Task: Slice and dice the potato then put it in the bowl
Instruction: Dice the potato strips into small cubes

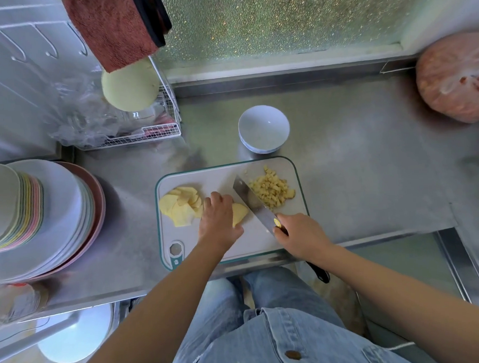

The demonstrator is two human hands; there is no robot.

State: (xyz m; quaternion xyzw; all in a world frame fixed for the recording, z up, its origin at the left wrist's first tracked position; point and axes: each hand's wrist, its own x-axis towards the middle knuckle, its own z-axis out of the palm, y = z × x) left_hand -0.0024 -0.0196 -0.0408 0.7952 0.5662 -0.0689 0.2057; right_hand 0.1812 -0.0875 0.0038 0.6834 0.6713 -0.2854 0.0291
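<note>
A grey cutting board [219, 176] with a teal rim lies on the steel counter. Potato slices [179, 208] are piled at its left end, and diced potato [271, 189] is heaped at its right end. My left hand [218, 220] holds down a small stack of slices [239, 212] in the middle of the board, fingers curled over it. My right hand [300, 233] grips the handle of a cleaver [250, 200], whose blade rests on the board just right of that stack. An empty white bowl [263, 129] stands behind the board.
Stacked plates [44, 215] fill the left of the counter. A wire rack [139, 130] with a plastic bag and a green lid stands at the back left. A tied bag of orange-red food [454, 78] sits at the far right. The counter edge runs just below the board.
</note>
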